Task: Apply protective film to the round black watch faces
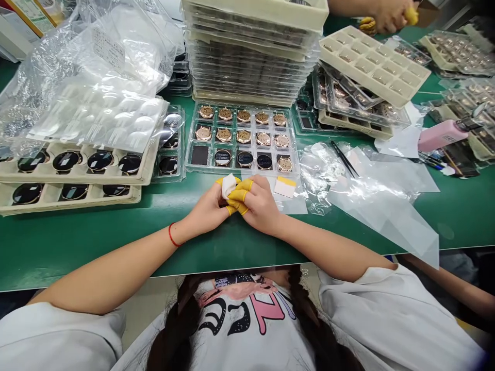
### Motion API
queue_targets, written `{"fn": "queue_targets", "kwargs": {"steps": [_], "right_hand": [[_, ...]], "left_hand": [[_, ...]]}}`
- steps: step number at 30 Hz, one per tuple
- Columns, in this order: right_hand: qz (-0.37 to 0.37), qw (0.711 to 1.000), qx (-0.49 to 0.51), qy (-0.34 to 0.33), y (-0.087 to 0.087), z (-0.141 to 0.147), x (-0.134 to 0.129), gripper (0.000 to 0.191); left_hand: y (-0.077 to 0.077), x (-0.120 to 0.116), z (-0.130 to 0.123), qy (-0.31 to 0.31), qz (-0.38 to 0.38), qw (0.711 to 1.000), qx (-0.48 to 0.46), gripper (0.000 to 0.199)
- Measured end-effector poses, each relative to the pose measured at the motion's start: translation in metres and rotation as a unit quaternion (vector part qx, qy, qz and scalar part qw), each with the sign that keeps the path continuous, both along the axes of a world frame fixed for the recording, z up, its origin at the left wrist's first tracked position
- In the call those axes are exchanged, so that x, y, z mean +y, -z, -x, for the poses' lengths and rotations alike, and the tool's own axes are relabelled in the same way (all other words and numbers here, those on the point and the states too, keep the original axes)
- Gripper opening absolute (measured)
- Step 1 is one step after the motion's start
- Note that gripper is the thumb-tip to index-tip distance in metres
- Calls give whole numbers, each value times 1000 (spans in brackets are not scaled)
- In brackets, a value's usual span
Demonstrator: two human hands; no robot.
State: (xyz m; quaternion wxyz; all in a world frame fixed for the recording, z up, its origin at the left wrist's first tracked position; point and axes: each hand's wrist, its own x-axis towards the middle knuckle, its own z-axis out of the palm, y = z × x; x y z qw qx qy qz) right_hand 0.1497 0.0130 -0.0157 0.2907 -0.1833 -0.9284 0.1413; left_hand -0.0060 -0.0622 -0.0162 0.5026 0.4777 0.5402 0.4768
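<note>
Both hands meet over the near edge of a green bench point(166, 257), in front of a clear tray point(252, 129). Yellow finger covers point(238, 195) on both. Left hand point(209, 205), a red cord point(172, 235) at its wrist, pinches a white cloth point(229, 186) between thumb and fingers; right hand point(263, 203) presses in from the other side, fingers curled, closed on the same cloth. Whether anything sits inside the fold cannot be told.

Clear tray: three rows of five. Ten gold-toned round watch cases in the upper two rows; in the near row, a dark square at far left, three dark-centred rounds, one gold-toned round at the right end.

Just right of the right hand, a small white-and-yellow pad point(285, 188). Farther right, black tweezers point(344, 158) and a pink bottle point(443, 135), tipped over at a slant.

Left: cream trays point(77, 178) holding dark round faces, partly under a translucent sheet point(104, 114). Behind the clear tray, a tall tray stack point(255, 67). Upper right, a co-worker's hand point(390, 16), yellow-tipped too.
</note>
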Motion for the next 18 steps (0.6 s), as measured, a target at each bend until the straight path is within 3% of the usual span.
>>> {"fn": "queue_targets", "kwargs": {"steps": [7, 14, 18], "right_hand": [[49, 994, 47, 83, -3, 3, 19, 18], [117, 982, 20, 145, -8, -7, 30, 10], [183, 973, 11, 141, -17, -14, 33, 16]], "left_hand": [[-2, 1, -6, 8, 6, 999, -47, 50], [-11, -1, -5, -16, -6, 999, -39, 55], [-10, -5, -6, -22, -77, 995, -62, 53]]}}
